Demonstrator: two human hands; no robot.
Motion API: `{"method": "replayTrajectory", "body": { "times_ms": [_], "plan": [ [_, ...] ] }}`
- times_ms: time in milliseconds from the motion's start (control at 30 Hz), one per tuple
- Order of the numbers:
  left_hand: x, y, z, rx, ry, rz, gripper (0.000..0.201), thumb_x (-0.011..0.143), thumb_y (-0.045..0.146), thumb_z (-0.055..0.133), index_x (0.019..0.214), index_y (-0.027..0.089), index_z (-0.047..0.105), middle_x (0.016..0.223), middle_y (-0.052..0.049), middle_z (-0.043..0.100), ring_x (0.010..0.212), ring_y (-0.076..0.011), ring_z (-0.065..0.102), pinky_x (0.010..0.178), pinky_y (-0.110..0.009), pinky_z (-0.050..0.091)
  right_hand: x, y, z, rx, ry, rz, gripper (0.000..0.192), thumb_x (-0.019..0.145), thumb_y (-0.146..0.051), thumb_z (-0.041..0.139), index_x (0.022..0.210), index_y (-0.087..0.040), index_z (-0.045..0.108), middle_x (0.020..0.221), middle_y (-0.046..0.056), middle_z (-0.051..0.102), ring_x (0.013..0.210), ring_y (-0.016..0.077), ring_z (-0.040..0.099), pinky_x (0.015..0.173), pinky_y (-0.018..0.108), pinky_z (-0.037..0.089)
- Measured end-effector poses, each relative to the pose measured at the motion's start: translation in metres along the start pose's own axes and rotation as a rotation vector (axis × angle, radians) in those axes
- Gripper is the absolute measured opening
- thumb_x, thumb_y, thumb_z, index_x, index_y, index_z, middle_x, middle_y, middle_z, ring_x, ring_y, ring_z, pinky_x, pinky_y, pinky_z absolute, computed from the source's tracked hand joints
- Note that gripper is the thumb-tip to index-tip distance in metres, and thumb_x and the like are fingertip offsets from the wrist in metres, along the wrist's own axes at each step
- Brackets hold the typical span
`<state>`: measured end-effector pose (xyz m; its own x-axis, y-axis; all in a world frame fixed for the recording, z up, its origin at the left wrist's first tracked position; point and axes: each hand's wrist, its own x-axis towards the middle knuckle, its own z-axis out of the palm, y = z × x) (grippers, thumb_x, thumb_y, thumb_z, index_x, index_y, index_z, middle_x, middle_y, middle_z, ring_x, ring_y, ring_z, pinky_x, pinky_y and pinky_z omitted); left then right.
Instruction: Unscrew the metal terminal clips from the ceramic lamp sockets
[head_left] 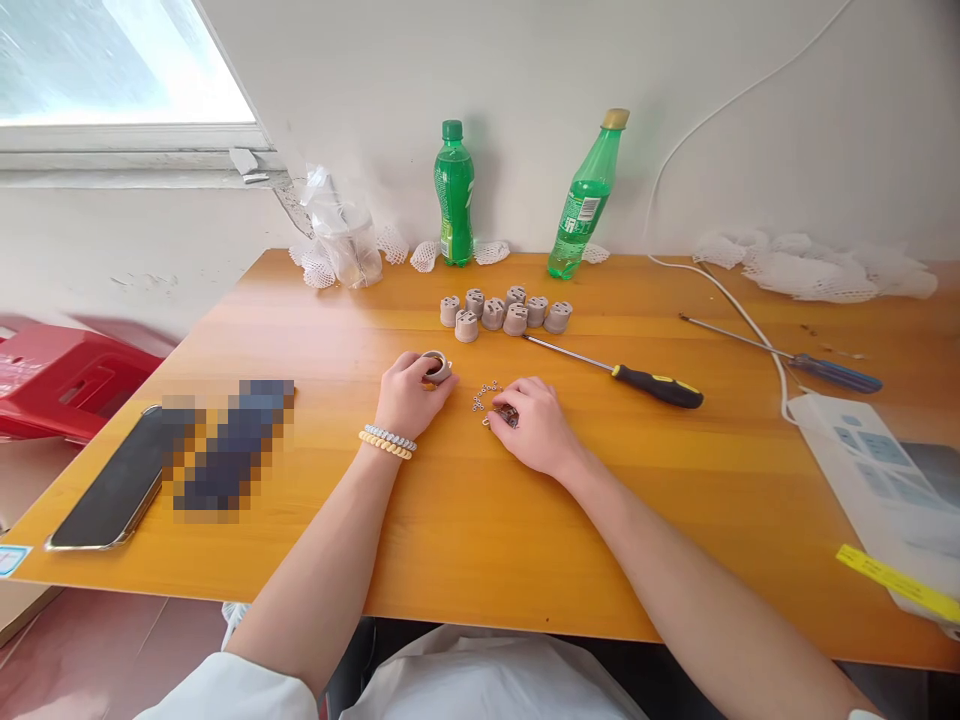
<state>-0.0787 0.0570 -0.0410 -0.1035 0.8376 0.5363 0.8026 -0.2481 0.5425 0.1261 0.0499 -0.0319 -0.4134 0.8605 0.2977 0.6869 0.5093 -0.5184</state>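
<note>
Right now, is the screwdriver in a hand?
No, the black-handled screwdriver lies on the table, apart from the right hand.

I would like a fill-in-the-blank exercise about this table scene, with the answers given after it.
1. The left hand holds a small grey ____ against the table.
2. The right hand rests on a scatter of small metal ____.
3. The screwdriver nearest the right hand has a black and ____ handle.
4. Two ____ bottles stand by the wall.

Missing words: socket; screws; yellow; green
</note>
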Motion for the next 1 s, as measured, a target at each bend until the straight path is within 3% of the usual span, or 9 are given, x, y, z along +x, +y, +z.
{"method": "replayTrajectory", "body": {
  "times_ms": [100,200,467,600,767,900,1000],
  "plan": [
    [0.0007,-0.0016,0.0001,-0.005,-0.054,-0.018,0.011,0.072,0.028,0.067,0.077,0.020,0.065,0.082,-0.004,0.064,0.064,-0.0136,0.059,0.066,-0.028,0.051,0.0001,0.0006,-0.0005,0.009,0.004,-0.005,0.007,0.080,-0.022,0.062,0.080,-0.020,0.069,0.085,0.006,0.064,0.089,0.0217,0.054,0.085,0.039,0.042],
    [0.0012,-0.0009,0.0001,0.030,-0.126,-0.028,0.010,0.072,0.029,0.066,0.070,0.019,0.065,0.077,-0.003,0.061,0.060,-0.0128,0.056,0.065,-0.028,0.050,0.0004,0.0013,-0.0009,0.009,0.005,0.001,0.007,0.080,-0.022,0.062,0.080,-0.020,0.069,0.085,0.007,0.064,0.090,0.0220,0.054,0.085,0.039,0.042],
    [0.0041,0.0045,0.0000,0.131,-0.103,-0.095,0.026,0.073,0.036,0.063,0.054,0.019,0.056,0.063,-0.001,0.050,0.053,-0.0122,0.047,0.059,-0.029,0.045,0.0002,0.0015,-0.0006,0.027,0.025,-0.022,0.007,0.080,-0.021,0.061,0.080,-0.019,0.068,0.083,0.006,0.063,0.088,0.0212,0.054,0.085,0.039,0.043],
    [0.0048,0.0026,-0.0022,0.104,-0.095,-0.079,0.018,0.071,0.031,0.062,0.059,0.019,0.058,0.071,-0.003,0.056,0.056,-0.0130,0.051,0.061,-0.029,0.046,0.0007,0.0025,-0.0007,0.015,0.060,-0.014,0.007,0.080,-0.023,0.061,0.080,-0.020,0.068,0.083,0.006,0.064,0.088,0.0218,0.055,0.085,0.040,0.042],
    [0.0050,0.0037,-0.0044,0.177,-0.112,-0.116,0.014,0.069,0.029,0.061,0.059,0.021,0.057,0.063,-0.001,0.052,0.053,-0.0140,0.047,0.057,-0.029,0.042,0.0031,0.0067,-0.0031,-0.006,0.125,0.044,0.013,0.081,-0.022,0.059,0.088,-0.019,0.070,0.086,0.008,0.066,0.090,0.0235,0.055,0.086,0.040,0.043],
    [0.0041,0.0038,-0.0058,0.201,-0.149,-0.138,0.007,0.068,0.029,0.062,0.068,0.022,0.060,0.064,-0.002,0.058,0.056,-0.0161,0.051,0.058,-0.030,0.042,0.0036,0.0070,-0.0041,-0.047,0.041,-0.025,0.022,0.084,-0.022,0.056,0.100,-0.020,0.070,0.098,0.009,0.066,0.099,0.0246,0.054,0.089,0.041,0.041],
    [0.0036,0.0028,-0.0086,0.146,-0.144,-0.103,0.008,0.070,0.028,0.062,0.069,0.021,0.059,0.069,-0.002,0.062,0.058,-0.0151,0.053,0.060,-0.029,0.043,0.0028,0.0052,-0.0036,-0.119,-0.040,-0.054,0.020,0.085,-0.027,0.056,0.096,-0.020,0.071,0.107,0.009,0.066,0.104,0.0262,0.053,0.090,0.044,0.039]
  ]
}}
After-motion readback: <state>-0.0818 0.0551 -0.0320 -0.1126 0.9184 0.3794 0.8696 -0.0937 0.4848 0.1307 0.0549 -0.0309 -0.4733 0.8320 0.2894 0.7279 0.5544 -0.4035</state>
